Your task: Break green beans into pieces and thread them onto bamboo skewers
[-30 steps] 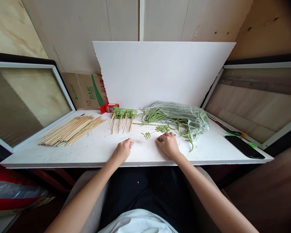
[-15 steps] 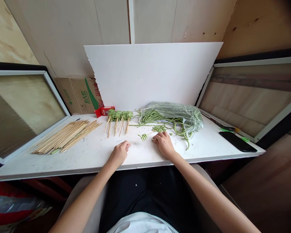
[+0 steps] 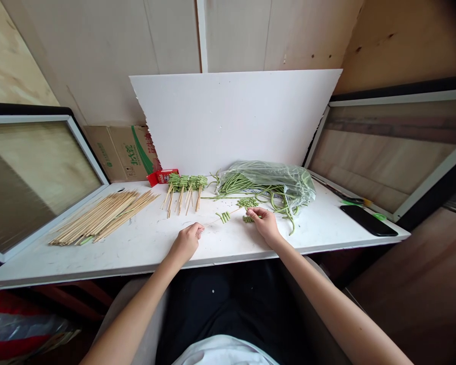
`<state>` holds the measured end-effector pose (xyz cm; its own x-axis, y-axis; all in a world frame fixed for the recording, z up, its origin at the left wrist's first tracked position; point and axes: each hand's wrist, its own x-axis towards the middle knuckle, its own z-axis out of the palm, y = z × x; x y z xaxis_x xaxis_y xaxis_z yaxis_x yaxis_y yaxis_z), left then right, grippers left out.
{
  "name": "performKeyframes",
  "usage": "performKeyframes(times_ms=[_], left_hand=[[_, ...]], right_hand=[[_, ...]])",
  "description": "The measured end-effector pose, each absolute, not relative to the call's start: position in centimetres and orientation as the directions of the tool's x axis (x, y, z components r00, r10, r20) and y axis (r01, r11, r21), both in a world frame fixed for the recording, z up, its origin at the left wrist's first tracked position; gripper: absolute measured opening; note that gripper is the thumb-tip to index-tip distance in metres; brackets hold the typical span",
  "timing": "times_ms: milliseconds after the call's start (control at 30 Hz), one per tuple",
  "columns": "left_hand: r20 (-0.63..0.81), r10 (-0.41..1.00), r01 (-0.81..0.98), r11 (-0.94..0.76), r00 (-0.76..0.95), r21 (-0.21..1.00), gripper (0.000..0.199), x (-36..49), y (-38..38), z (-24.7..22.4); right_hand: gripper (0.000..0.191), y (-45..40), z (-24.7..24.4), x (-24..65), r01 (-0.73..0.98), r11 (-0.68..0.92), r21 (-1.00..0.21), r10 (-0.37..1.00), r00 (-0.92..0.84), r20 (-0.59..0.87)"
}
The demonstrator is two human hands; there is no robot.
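Observation:
My left hand (image 3: 187, 241) is closed on the near end of a thin wooden skewer (image 3: 233, 211) that slants up to the right. Several short green bean pieces (image 3: 224, 217) are threaded on it. Close to the skewer's far end, my right hand (image 3: 264, 223) has its fingers pinched together; what they hold is too small to make out. Cut bean pieces (image 3: 248, 202) lie in a small pile behind the right hand, and more pieces (image 3: 248, 219) lie beside its fingers. Finished-looking bean skewers (image 3: 188, 183) rest in a row farther back.
Bare skewers (image 3: 99, 218) are heaped on the left of the white table (image 3: 144, 256). Long beans (image 3: 235, 183) spill from a clear plastic bag (image 3: 296, 183). A black phone (image 3: 368, 220) lies at the right, a red box (image 3: 162, 176) at the back.
My right hand has lifted off the bean pieces on the table and moved slightly right, its fingers now pinched near the skewer's tip. The view has shifted slightly.

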<state>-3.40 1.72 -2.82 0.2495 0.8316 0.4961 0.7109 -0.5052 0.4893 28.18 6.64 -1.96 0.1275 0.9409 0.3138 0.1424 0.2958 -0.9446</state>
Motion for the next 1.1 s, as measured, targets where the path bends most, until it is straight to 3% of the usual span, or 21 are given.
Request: performKeyframes(times_ms=[167, 367, 1100], left_hand=[[0.485, 0.828, 0.694, -0.525, 0.283, 0.492, 0.022, -3.4, 1.7, -2.9], [0.478, 0.826, 0.678, -0.535, 0.297, 0.504, 0.023, -3.6, 2.0, -3.3], [0.487, 0.822, 0.68, -0.539, 0.295, 0.497, 0.022, -3.8, 2.3, -3.8]], right_hand=[[0.053, 6.8, -2.2, 28.4, 0.017, 0.298, -0.954, 0.942, 0.155, 0.297], [0.044, 6.6, -1.9, 28.3, -0.054, 0.349, -0.936, 0.934, 0.097, 0.343], [0.042, 6.1, -1.7, 28.1, -0.014, 0.338, -0.941, 0.94, 0.049, 0.337]])
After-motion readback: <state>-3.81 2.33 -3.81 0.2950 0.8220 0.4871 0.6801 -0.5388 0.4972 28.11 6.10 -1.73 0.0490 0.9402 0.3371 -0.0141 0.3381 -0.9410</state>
